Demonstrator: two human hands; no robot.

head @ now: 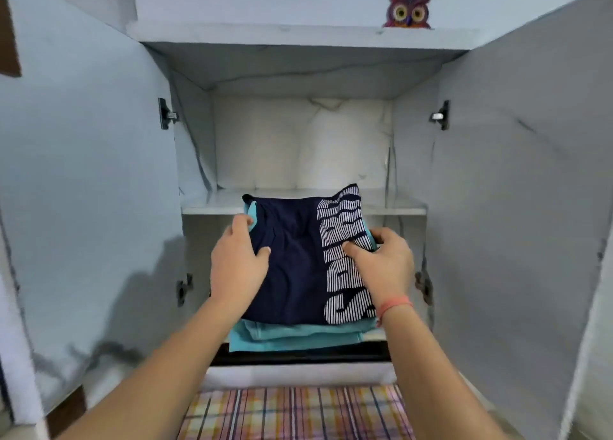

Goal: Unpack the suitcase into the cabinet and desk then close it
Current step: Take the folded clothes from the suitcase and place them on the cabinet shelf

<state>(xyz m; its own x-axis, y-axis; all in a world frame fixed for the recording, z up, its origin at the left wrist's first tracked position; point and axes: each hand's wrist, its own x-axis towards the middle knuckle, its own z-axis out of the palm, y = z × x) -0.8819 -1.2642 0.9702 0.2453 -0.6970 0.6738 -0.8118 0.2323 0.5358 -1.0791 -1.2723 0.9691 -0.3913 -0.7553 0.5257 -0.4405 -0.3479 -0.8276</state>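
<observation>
A folded stack of clothes is held up in front of the open cabinet: a navy garment [292, 267] with white striped lettering on top, a teal garment [292, 337] beneath it. My left hand [237, 264] grips the stack's left edge, thumb on top. On the right edge, my right hand [381, 264] holds it the same way, thumb pressed on the lettering. The stack's far end reaches over the front edge of the cabinet's middle shelf [212, 204]. The suitcase is not in view.
Both white marbled cabinet doors stand wide open, left door [83, 191] and right door [517, 191]. A purple owl ornament [408, 8] sits on the cabinet's top. A plaid cloth [292, 413] lies below my arms. Dark space shows under the stack.
</observation>
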